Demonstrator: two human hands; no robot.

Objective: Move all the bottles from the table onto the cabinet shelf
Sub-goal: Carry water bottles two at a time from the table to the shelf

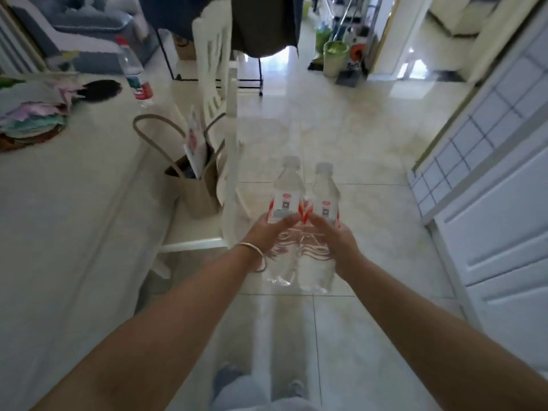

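- Setting: pale glossy tiled floor (341, 137); white table (68, 188) on the left, white panelled cabinet (498, 221) on the right.
- Left hand (268, 232) grips the left clear plastic water bottle with red-and-white label (286, 200); right hand (336, 235) grips the right matching bottle (324, 203). Fingers are curled round each body.
- Both bottles are carried over the floor, side by side, caps pointing away.
- The cabinet lies to the right, nearer the right hand.
- One red-capped clear bottle (135, 74) remains standing on the table.

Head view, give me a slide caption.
Left hand and right hand each carry a water bottle over tiled floor.
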